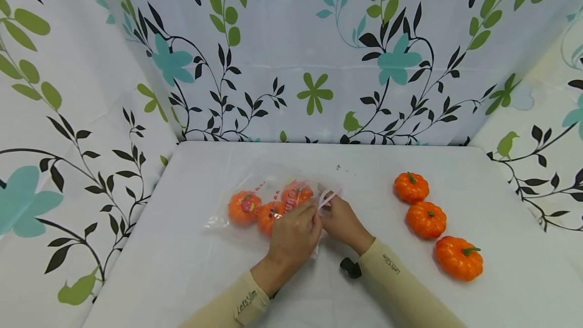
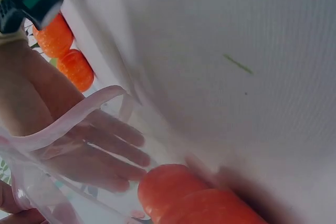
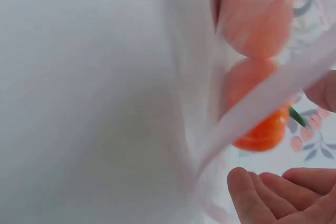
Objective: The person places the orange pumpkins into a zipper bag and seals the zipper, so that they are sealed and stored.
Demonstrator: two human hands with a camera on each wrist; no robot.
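A clear plastic bag (image 1: 218, 220) with a pinkish rim (image 2: 79, 114) and red print lies on the table. Three small orange toy pumpkins (image 1: 244, 208) show inside it. My left hand (image 1: 296, 232) pinches the bag near its mouth; only fingertips (image 2: 10, 208) of it appear at the lower left of the left wrist view. At the bag's mouth is my right hand (image 1: 343, 219), its fingers straight and seen through the plastic in the left wrist view. Those fingers (image 3: 283, 198) hold nothing in the right wrist view.
Three more toy pumpkins (image 1: 426, 220) stand in a slanting row on the right of the white table (image 1: 173, 277). A small black device (image 1: 350, 268) is at the right wrist. Tiny specks (image 1: 339, 168) lie behind the bag. Leaf-patterned cloth (image 1: 282, 54) hangs beyond the far edge.
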